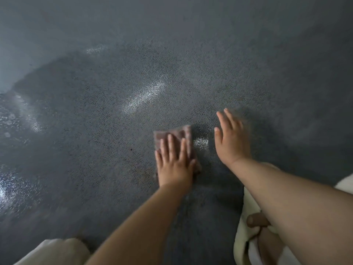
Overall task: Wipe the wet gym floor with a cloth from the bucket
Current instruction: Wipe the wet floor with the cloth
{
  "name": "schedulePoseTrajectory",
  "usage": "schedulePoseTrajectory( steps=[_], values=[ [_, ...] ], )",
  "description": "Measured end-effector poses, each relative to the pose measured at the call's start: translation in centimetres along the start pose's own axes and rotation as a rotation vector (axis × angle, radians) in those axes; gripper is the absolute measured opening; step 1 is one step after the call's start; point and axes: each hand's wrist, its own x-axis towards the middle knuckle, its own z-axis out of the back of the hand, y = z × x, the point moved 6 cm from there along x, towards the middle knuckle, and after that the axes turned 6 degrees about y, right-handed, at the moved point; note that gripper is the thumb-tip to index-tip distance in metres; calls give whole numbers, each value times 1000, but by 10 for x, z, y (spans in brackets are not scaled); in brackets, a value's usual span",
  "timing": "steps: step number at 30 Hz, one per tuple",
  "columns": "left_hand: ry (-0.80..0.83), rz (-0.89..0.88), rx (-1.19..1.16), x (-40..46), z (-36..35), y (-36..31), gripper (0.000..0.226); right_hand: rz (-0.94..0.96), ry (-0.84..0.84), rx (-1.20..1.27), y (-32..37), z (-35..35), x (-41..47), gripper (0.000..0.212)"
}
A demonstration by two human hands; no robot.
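**Hands wiping a wet gym floor**

Both forearms run out of frame at 6 o'clock. Left hand presses flat, fingers straight, on a pinkish cloth at centre. Right hand — blurred, fingers spread, holding nothing. Dark speckled floor glistens at 9 o'clock.

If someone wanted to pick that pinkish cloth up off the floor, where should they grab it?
Probably the far edge of the cloth, pinched from above. The cloth lies flat on the wet floor, folded into a rough rectangle, and the left hand presses flat on its near half, so only the far strip is free. The right hand is open beside it and closest to that edge.
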Motion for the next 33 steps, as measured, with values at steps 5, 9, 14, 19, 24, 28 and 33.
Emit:
schedulePoseTrajectory(
  steps=[5, 9, 14, 19, 24, 28, 33],
  values=[
    [144, -190, -41, -31, -25, -24, 72, 118, 8, -3, 33, -14, -25, 48],
    [25, -197, 76, -41, -18, 13, 68, 193, 44, -66, 62, -37, -58, 47],
    [-9, 115, 22, -71, -13, 86, 89, 64, 277, -245, 72, -74, -93, 68],
    [67, 256, 65, -95, -27, 125, 126, 91, 301, -346, 51, -71, -86, 78],
    [175, 322, 142, -114, -44, 134, 134, -85, 224, -370, 7, -46, -62, 71],
    [182, 317, 99, -116, -50, 134, 136, -157, 207, -350, 9, -50, -69, 72],
    [151, 278, 44, -116, -50, 135, 135, -215, 179, -274, 44, -83, -130, 71]
  ],
)
